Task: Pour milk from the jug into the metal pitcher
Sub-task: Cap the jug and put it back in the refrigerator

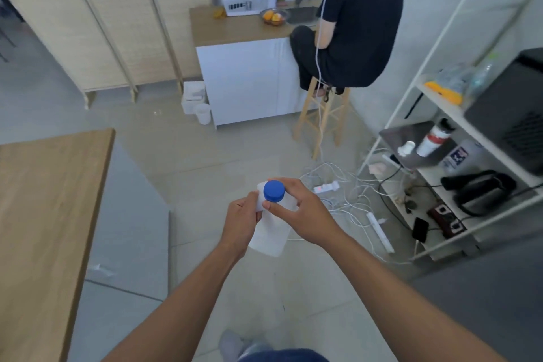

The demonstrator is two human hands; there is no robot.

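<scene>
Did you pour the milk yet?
Not yet. Done: the milk jug is picked up and held above the floor. In hand: the left hand grips its body and the right hand pinches the blue cap, which is on. Left: take the cap off and pour. No metal pitcher shows in this view.

Floor: pale tiles (182,156) under the fingers (289,184). Just right of them lie a tangle of white cables (346,179) and a power strip (326,186) with a red light. Beyond them stand a wooden stool (321,114), a white cabinet (244,82) and a white bin (202,113).
Table: wooden top (44,200), well left of the fingers.
Counter: wooden top (229,31) on the cabinet, far beyond the fingers. It carries a fruit bowl (273,17) and a white rack (244,6).
Shelf unit: white frame (385,123), well right of the fingers. It holds a laptop (408,138), a black bag (482,191), a phone (420,229) and a dark machine (505,120).
</scene>
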